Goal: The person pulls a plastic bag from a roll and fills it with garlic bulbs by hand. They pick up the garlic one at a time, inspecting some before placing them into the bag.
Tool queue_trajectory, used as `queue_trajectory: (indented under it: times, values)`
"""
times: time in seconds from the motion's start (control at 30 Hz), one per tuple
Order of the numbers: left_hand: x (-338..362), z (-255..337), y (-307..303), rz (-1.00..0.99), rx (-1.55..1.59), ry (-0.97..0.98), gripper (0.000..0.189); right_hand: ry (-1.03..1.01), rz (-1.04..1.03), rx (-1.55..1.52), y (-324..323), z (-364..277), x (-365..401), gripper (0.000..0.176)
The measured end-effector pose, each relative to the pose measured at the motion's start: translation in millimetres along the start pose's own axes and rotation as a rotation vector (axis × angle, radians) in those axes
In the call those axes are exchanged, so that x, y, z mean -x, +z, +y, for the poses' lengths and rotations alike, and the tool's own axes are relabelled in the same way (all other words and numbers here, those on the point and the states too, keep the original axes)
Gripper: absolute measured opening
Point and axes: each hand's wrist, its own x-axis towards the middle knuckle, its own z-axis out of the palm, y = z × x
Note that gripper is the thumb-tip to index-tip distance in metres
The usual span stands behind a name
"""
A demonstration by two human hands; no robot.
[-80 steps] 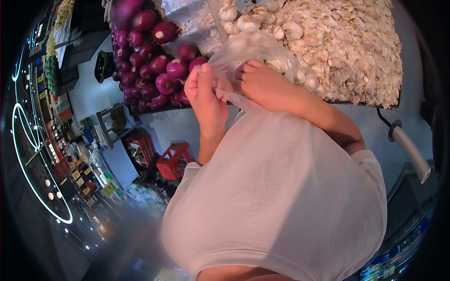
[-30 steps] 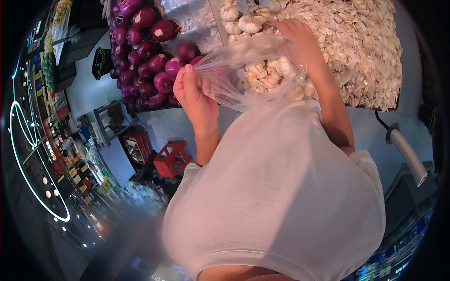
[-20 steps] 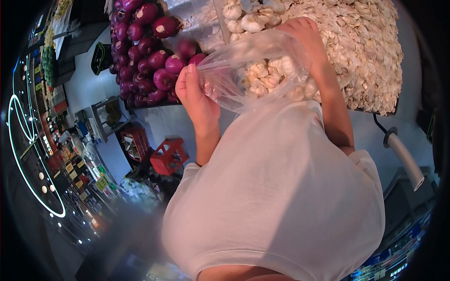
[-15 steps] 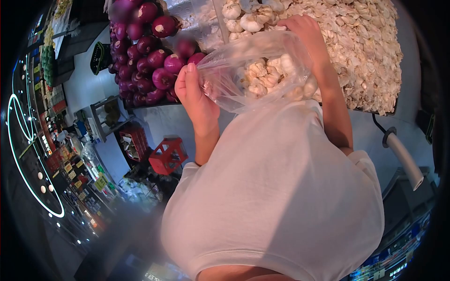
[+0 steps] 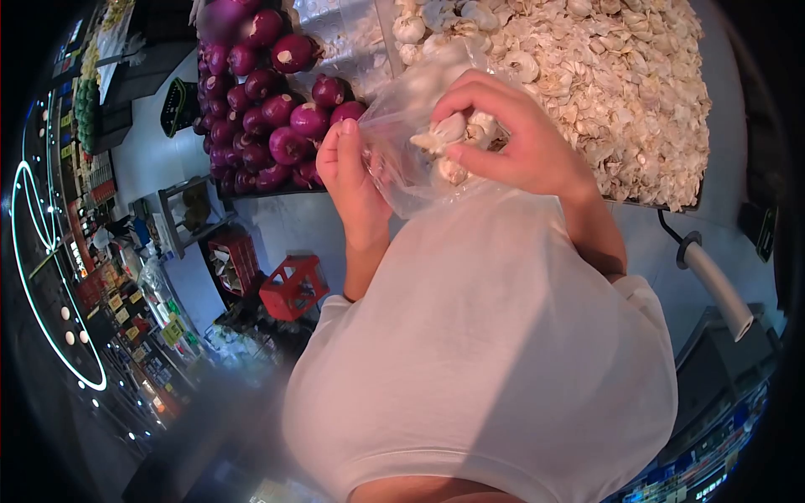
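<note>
A clear plastic bag hangs open in front of my body, with garlic bulbs inside it. My left hand pinches the bag's left edge between thumb and fingers. Over the bag's mouth, my right hand has its thumb and fingers closed round a garlic bulb. More whole garlic bulbs lie at the back, just beyond the bag. To the right spreads a heap of loose garlic skins and cloves.
Red onions are piled on the left of the stand. Lower left are a red plastic stool and a red crate. A grey padded bar sticks out at the right, below the stand's edge.
My right hand has come from the whole garlic at the back down to the bag's mouth, now with a garlic bulb in its fingers. My left hand stays on the bag's edge.
</note>
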Motion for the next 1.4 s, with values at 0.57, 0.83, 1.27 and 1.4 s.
queue_trajectory:
  times: [0.57, 0.83, 1.27, 1.4]
  values:
    - [4.4, -8.7, -6.6, -0.072, 0.019, 0.016, 0.029, -0.073, -0.103, 0.665, 56.1, 74.3, 1.1, 0.023]
    - [0.9, -8.6, -5.4, 0.014, -0.017, -0.009, 0.028, -0.104, -0.055, 0.558, 46.9, 56.3, -0.1, 0.025]
    - [-0.4, -12.3, -5.3, 0.039, 0.008, -0.088, 0.032, 0.102, 0.656, 0.755, -45.6, 84.4, 10.6, 0.022]
    - [-2.2, -10.8, -2.7, 0.042, 0.002, -0.093, 0.032, 0.279, 0.179, 1.004, -51.2, 110.7, 29.3, 0.041]
